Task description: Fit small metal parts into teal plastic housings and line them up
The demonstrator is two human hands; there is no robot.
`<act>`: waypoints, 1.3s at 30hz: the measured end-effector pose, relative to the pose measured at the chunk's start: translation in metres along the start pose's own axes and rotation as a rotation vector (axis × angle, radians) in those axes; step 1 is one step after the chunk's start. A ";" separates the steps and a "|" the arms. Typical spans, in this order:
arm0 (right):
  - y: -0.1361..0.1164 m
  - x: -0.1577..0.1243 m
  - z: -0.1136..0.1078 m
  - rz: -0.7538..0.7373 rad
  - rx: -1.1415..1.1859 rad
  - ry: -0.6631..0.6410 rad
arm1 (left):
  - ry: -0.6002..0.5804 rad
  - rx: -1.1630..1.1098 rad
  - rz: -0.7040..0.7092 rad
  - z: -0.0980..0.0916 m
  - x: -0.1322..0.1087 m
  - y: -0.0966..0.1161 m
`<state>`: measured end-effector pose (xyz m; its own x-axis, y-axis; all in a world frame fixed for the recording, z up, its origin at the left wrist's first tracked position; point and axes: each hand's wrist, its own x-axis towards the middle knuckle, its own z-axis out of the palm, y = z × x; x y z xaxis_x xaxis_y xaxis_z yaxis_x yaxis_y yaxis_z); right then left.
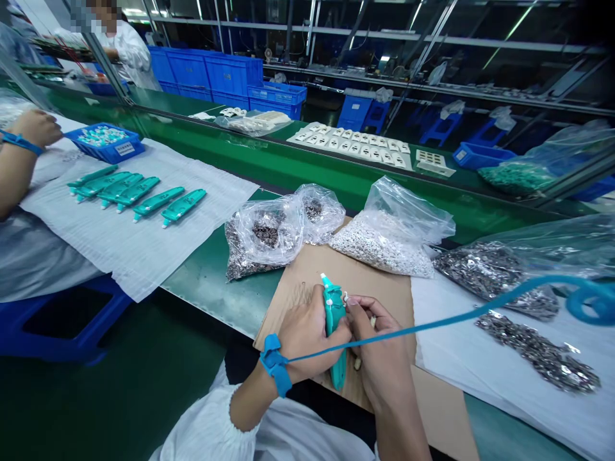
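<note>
My left hand (307,330) is wrapped round a long teal plastic housing (331,301) with a pale pointed tip, held over a sheet of brown cardboard (307,275). A blue strap (275,365) with a coiled cord circles my left wrist. Close to the housing's upper right side, my right hand (382,342) pinches a small white hooked piece (345,297) between thumb and forefinger. Whether that piece touches the housing I cannot tell. Beige coverings show on some right fingertips. Beyond the cardboard lies an open plastic bag of small white parts (384,243).
Bags of small dark metal parts (254,250) stand left of the white ones. Shiny metal clips (538,349) lie loose at right. Several teal housings (144,192) and a blue tray (108,144) sit near a co-worker's hand (36,128). A green ledge (202,153) runs behind.
</note>
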<state>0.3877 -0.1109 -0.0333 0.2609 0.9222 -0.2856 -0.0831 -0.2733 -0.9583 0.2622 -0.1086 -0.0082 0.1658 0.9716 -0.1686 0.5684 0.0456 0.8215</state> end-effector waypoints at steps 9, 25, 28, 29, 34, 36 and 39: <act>-0.001 -0.002 -0.001 0.048 0.049 -0.019 | 0.011 0.000 0.009 0.001 0.001 -0.001; -0.013 0.011 -0.031 -0.217 -0.618 0.015 | 0.031 -0.095 -0.001 -0.004 -0.002 -0.003; -0.018 0.011 -0.035 -0.275 -0.798 -0.008 | 0.110 -0.144 0.037 -0.010 -0.003 -0.014; -0.020 0.011 -0.033 -0.303 -0.821 -0.053 | 0.130 -0.145 0.054 -0.012 -0.003 -0.017; -0.023 0.021 -0.008 -0.387 -0.937 -0.072 | 0.116 -0.100 0.066 -0.016 -0.001 -0.022; -0.023 0.025 0.002 -0.414 -0.981 -0.061 | 0.107 -0.057 0.039 -0.014 -0.001 -0.020; -0.021 0.030 0.011 -0.460 -1.007 -0.114 | 0.118 -0.023 0.019 -0.012 -0.002 -0.018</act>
<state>0.3865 -0.0749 -0.0216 -0.0282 0.9983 0.0503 0.8305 0.0514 -0.5546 0.2415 -0.1083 -0.0162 0.0794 0.9929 -0.0885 0.5473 0.0308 0.8364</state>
